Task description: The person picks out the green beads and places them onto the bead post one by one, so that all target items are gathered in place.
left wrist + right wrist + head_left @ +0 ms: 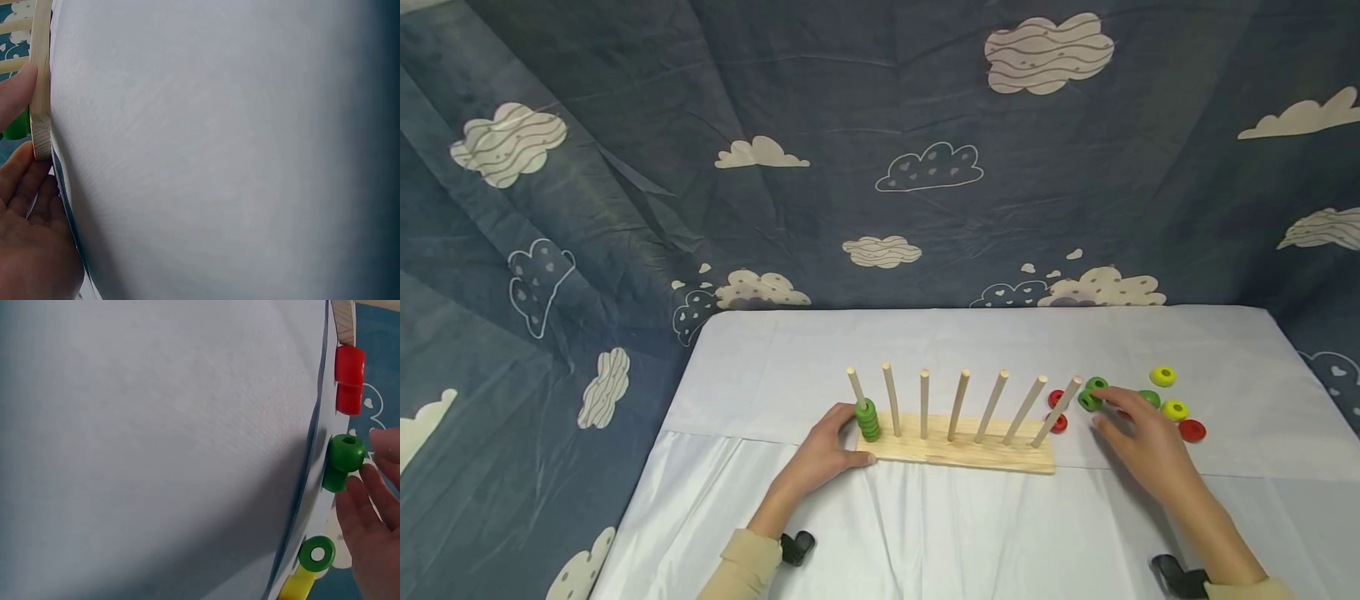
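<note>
A wooden peg board [910,450] with several upright pegs lies on the white-covered table. Green beads [867,421] are stacked low on its leftmost peg. My left hand [820,454] holds the board's left end, thumb at the front edge and fingers around the end and back. In the left wrist view the thumb [15,94] lies over the board's edge [41,81]. My right hand [1150,442] reaches over loose beads right of the board, thumb and fingers spread apart. Its fingertips are right at a green bead [347,452], which sits against another green one.
Two red beads [1058,423] lie by the board's right end. Beyond and beside my right hand are yellow beads [1163,377], another green bead [1150,398] and a red bead [1192,430]. A dark cloud-patterned cloth [880,208] hangs behind the table.
</note>
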### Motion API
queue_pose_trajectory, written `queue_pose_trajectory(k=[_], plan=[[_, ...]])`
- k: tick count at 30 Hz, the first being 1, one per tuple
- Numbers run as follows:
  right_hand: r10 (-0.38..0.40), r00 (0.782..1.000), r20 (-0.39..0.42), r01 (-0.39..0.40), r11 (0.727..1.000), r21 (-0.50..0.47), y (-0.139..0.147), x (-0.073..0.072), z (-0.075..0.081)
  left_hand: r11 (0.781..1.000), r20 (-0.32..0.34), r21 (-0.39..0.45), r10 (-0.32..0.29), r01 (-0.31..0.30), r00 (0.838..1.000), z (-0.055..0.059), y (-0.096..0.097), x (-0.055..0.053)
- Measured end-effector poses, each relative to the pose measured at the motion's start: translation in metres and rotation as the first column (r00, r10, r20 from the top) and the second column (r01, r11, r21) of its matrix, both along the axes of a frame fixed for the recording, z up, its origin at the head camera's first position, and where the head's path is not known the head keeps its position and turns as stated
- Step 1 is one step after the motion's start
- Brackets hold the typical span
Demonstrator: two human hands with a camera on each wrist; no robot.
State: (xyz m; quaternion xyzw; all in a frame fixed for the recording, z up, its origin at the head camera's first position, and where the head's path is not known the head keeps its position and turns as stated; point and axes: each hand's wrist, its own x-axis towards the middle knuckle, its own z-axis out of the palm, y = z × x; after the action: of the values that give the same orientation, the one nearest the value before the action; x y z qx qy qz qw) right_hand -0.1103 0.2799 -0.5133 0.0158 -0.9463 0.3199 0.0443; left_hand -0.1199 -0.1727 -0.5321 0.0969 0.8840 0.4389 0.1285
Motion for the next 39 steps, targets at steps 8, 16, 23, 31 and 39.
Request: queue_pose_trajectory(k=[8, 16, 23, 31, 39], plan=[[0.004, 1.000, 0.012, -0.004, 1.000, 0.001, 0.001, -0.012, -0.004, 1.000, 0.002, 0.002, -0.001, 0.001, 1.000, 0.001, 0.000, 0.000], [-0.005, 1.000, 0.026, 0.004, 1.000, 0.022, 0.001, -0.015, -0.008, 1.000, -0.009, 0.000, -0.002, 0.002, 1.000, 0.002, 0.000, 0.000], [0.011, 0.996, 0.090, -0.013, 0.999, 0.029, -0.003, -0.017, -0.009, 1.000, -0.006, 0.003, -0.001, 0.001, 1.000, 0.002, -0.001, -0.001], [-0.001, 0.994, 0.110, -0.002, 1.000, 0.029, -0.001, -0.014, -0.008, 1.000, -0.003, -0.001, -0.001, 0.001, 1.000, 0.003, 0.000, 0.000], [-0.009, 0.995, 0.103, 0.010, 1.000, -0.006, 0.003, -0.004, -0.003, 1.000, -0.005, 0.000, -0.004, 0.004, 1.000, 0.003, 0.000, 0.001]])
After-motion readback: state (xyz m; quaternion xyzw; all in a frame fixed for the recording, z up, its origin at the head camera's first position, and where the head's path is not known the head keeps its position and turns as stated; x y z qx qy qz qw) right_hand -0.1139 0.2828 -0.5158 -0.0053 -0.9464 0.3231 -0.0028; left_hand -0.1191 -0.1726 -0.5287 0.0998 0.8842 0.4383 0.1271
